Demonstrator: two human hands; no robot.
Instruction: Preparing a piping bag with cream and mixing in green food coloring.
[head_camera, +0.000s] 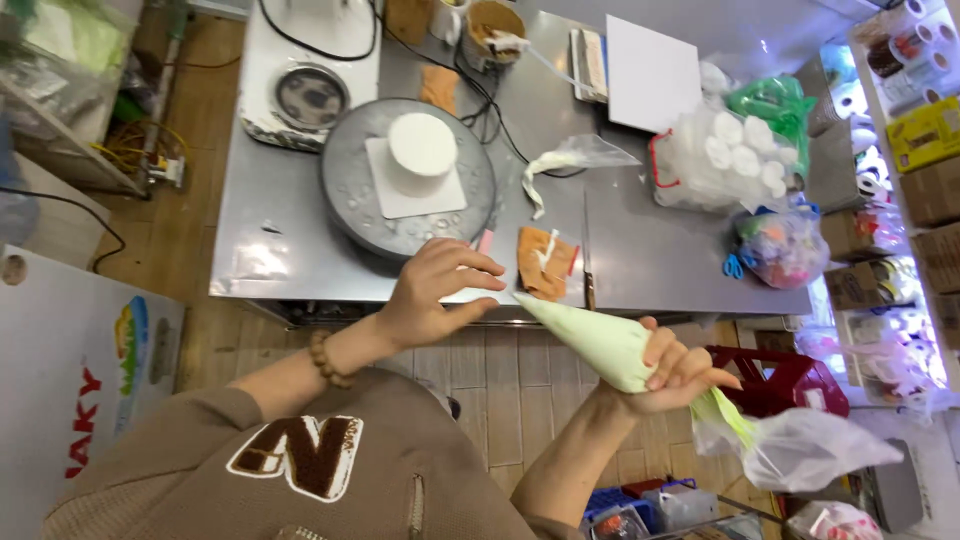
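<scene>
Two hands apart: right hand (672, 372) clamped on green piping bag (592, 340), left hand (436, 292) open, empty; overtight squeezing could spurt cream before reaching white cake (421, 144).

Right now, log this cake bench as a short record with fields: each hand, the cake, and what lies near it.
right hand: grip closed on a pale green cone-shaped piping bag, tip pointing toward the table
left hand: open, fingers spread, holding nothing, over the steel table's front edge
cake: small white round cake on a white square board, centred on a grey round turntable
nearby: orange scraper on the table
</scene>
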